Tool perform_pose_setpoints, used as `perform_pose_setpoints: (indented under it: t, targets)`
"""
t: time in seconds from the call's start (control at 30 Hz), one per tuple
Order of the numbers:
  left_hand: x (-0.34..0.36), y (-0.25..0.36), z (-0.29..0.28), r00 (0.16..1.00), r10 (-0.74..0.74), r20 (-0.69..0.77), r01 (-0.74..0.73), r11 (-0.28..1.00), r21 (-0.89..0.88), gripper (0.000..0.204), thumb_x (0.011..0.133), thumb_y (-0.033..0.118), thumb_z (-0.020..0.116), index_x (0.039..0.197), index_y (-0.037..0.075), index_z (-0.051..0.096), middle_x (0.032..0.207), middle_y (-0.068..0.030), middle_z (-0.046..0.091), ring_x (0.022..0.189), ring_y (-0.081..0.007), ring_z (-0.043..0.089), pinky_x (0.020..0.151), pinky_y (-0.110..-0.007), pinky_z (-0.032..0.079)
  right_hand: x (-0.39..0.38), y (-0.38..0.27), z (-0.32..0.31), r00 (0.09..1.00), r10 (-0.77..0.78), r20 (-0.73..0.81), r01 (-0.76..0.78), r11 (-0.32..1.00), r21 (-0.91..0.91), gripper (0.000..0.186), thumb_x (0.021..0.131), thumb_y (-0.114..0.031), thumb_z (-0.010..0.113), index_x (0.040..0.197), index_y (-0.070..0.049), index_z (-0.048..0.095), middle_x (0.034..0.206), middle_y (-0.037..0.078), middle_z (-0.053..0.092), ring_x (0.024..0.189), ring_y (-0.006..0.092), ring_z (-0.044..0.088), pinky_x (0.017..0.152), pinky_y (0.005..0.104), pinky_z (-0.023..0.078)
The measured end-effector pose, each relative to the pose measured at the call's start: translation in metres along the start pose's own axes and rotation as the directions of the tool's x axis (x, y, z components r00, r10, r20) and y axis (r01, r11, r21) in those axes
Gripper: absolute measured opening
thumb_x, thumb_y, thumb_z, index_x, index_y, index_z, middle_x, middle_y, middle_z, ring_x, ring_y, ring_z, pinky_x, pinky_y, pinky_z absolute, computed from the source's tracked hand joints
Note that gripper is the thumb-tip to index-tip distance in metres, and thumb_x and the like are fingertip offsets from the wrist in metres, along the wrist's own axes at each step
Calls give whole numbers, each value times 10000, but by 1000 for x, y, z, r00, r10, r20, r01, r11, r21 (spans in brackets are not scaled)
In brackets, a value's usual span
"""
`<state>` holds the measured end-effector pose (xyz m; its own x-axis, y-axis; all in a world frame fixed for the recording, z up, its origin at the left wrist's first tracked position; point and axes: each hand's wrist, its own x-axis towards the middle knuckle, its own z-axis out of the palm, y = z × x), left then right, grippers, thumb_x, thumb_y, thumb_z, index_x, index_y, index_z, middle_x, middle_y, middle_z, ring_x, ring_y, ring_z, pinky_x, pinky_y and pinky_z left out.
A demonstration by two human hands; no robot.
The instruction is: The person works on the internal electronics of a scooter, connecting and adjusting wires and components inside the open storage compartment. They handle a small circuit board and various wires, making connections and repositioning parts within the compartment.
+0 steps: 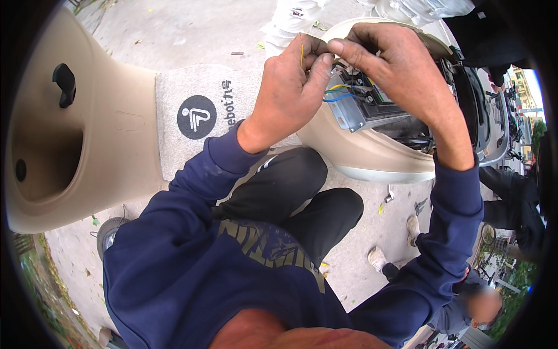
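Note:
My left hand (293, 90) is raised over the scooter's open body, with thumb and fingers pinched together. A thin yellow wire (302, 55) sticks up at its fingers. My right hand (395, 67) meets it from the other side, its thumb and curled forefinger closed close to the left fingertips; whatever sits between them is too small or hidden to make out. Just below the hands, yellow, green and blue wires (340, 96) run to terminals on a silvery metal box (349, 112). The box sits in the opening of the beige electric scooter (349, 152).
A grey footboard mat (174, 151) joins the scooter's beige front panel (110, 116), which has a black hook (64, 85). On the pavement lie a metal tool (390, 193) and leaves. People stand around; one person (465, 311) is at lower right.

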<state>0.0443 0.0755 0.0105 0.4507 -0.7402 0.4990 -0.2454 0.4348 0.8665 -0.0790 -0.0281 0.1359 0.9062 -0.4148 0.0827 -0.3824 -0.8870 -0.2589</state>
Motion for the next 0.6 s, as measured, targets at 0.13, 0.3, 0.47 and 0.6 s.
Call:
perform_pose_setpoints:
  t: [0.13,0.3,0.47,0.6]
  targets:
    - [0,-2,-2,1000,2,15,-3,1000,26,102,986,47,595,1019,-49,585,667,-150,654,529,-152,583,500,-309,420,2,-3,7,992,-104,-69,101,994,-47,328,1003,-282,641,964,44,648,779,212,604,695,370,566,643,441,443]
    - [1,1,-3,999,-9,34,8,999,41,95,985,46,593,993,-47,577,636,-143,635,504,-158,559,485,-321,405,3,1,5,986,-166,-28,162,980,-117,249,1000,-217,620,977,30,604,844,225,618,811,449,579,696,480,456]
    - [3,1,-2,999,23,31,-24,998,53,92,980,39,598,979,-49,570,614,-139,621,473,-155,536,462,-315,383,5,6,4,952,-304,-42,293,940,-173,158,972,-132,625,992,15,571,897,209,597,869,440,576,730,488,461]
    - [3,-1,-3,999,24,33,-26,998,63,89,976,33,600,979,-50,569,613,-139,619,466,-155,535,453,-311,381,6,3,5,915,-395,-81,367,900,-235,122,928,-72,639,980,12,568,925,192,588,915,425,577,753,489,466]
